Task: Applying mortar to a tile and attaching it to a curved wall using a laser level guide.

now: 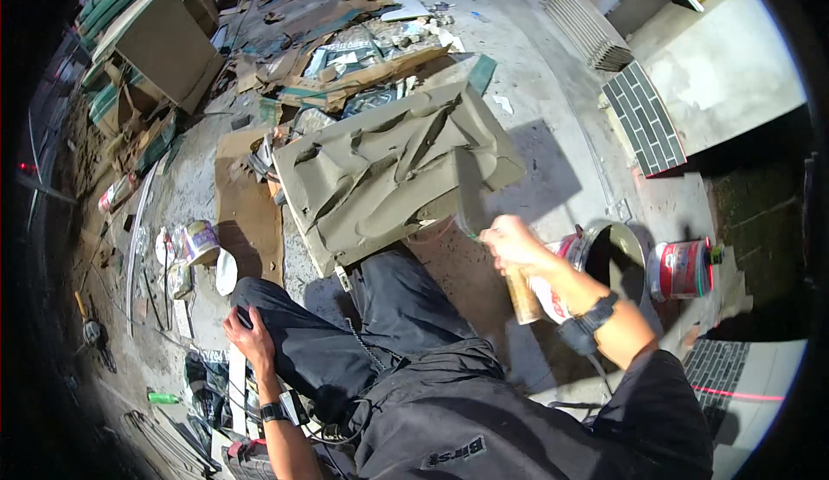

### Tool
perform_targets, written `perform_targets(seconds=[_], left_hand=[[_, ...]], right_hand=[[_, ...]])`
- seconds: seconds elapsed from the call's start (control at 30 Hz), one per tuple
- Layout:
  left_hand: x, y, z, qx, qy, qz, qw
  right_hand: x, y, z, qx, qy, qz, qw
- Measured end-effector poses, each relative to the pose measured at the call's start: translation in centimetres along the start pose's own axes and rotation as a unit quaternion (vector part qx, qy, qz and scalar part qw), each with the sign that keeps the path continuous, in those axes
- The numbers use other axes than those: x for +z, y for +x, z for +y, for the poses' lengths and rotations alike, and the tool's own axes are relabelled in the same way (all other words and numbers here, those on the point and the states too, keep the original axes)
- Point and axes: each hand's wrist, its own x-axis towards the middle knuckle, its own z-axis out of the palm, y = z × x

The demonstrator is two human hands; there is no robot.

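- right hand [511, 243] is clenched on a trowel [469, 193], blade up against the mortar-covered tile [393, 169], which lies flat on the floor in front of the knees so the wet ridged grey face stays up.
- left hand [250, 335] rests spread on the left knee [259, 294], holding nothing, likely as a brace.
- bucket [623, 251] sits just right of the hand, within reach.
- red-and-white can [682, 268] lies beside it; a purple-labelled tub [201, 241] stands far left.

- Your left hand [250, 335] rests flat, fingers spread, on your bent left knee.
- Your right hand [511, 243] is raised forward, fingers clenched, wrist banded.
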Motion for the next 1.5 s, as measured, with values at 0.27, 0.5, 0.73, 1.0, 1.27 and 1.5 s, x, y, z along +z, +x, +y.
perform_targets(seconds=[0.27, 0.5, 0.73, 1.0, 1.27, 1.5], left_hand=[[0.9, 0.6, 1.8, 0.031, 0.040, -0.015, 0.999], [0.2, -0.2, 1.3, 0.007, 0.040, 0.012, 0.999], [-0.3, -0.4, 1.2, 0.009, 0.031, 0.031, 0.999], [0.2, -0.3, 1.4, 0.007, 0.030, 0.040, 0.999], [-0.2, -0.8, -0.1, -0.040, 0.012, 0.058, 0.997], [-0.5, -0.9, -0.7, -0.060, -0.009, 0.069, 0.996]], right_hand=[[7.9, 1.4, -3.9, -0.427, -0.469, 0.072, 0.770], [-3.8, 6.9, -4.6, -0.259, -0.629, 0.243, 0.692], [0.1, 7.2, -8.2, -0.093, -0.206, -0.005, 0.974], [13.2, 4.2, -9.4, -0.196, -0.227, -0.152, 0.942], [8.3, 4.6, -11.9, -0.395, -0.600, 0.106, 0.687], [11.1, 3.9, -12.5, -0.172, -0.311, -0.183, 0.917]])
